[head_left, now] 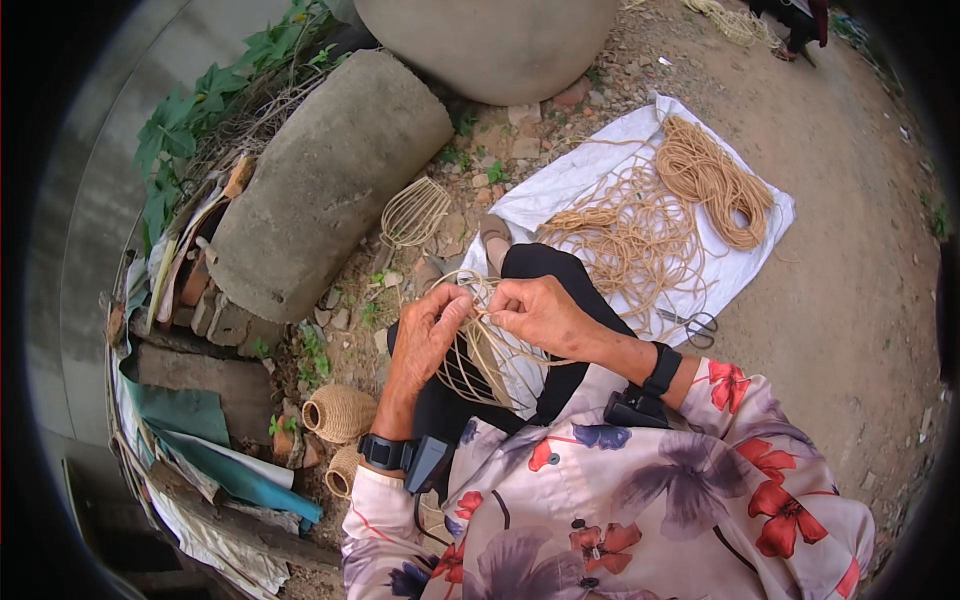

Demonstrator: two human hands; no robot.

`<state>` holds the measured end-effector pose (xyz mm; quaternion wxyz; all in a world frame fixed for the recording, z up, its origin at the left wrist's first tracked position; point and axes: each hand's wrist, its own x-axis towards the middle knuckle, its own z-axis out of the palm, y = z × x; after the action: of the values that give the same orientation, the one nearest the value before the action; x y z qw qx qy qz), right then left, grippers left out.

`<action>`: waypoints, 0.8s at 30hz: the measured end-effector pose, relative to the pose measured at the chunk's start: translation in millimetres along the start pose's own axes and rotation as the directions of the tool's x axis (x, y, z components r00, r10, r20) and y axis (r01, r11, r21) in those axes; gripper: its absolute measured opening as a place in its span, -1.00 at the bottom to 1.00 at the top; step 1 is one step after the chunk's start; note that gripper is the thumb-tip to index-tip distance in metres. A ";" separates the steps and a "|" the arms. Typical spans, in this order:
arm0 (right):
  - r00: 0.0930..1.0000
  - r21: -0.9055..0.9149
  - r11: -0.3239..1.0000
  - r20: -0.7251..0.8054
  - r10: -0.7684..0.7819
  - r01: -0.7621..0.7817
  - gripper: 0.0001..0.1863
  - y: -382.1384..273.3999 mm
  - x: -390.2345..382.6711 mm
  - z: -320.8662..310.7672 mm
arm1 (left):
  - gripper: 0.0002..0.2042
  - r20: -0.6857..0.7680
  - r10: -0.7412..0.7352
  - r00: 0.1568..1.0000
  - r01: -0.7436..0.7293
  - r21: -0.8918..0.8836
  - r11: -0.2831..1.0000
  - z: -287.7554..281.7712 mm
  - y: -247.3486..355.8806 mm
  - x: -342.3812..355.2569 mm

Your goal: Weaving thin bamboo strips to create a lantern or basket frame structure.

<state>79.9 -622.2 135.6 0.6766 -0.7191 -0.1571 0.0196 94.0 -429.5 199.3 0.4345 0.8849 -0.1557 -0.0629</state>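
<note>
An unfinished wicker basket frame (470,370) of thin pale ribs rests on my lap, over dark trousers. My left hand (430,338) is closed at its upper end, with thumb and forefinger pinched on the strands. Just to the right, my right hand (542,314) pinches a thin tan cord (482,312) against the same end of the frame. The fingertips of both hands nearly meet, and they partly hide where cord and ribs cross.
Scissors (700,328) lie by a white sheet (770,235) holding loose cord (625,235) and coiled cord (715,180). Another rib frame (415,213) stands near a concrete cylinder (330,180). Two woven baskets (340,413) sit left. Another person (800,25) is at far right.
</note>
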 end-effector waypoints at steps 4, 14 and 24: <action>0.992 -0.201 0.974 -0.053 -0.116 0.103 -0.91 -5.1 3.6 5.9 | -0.70 0.005 -0.005 1.000 0.005 -0.015 1.000 -0.4 -3.0 2.7; 0.939 -0.404 0.863 -0.026 -0.343 0.304 -0.83 -3.8 -23.2 -2.8 | -0.83 0.013 0.029 0.999 -0.030 0.060 0.998 4.7 -4.3 4.8; 0.986 -0.388 0.917 0.166 -0.029 0.093 -0.82 -4.8 -63.2 -23.2 | -0.84 -0.016 0.023 1.000 -0.022 0.042 0.999 9.9 -7.2 4.9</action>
<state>24.5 -660.5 130.5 0.5037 -0.8316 -0.2328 0.0228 97.9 -434.4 187.6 0.4178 0.8925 -0.1634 -0.0477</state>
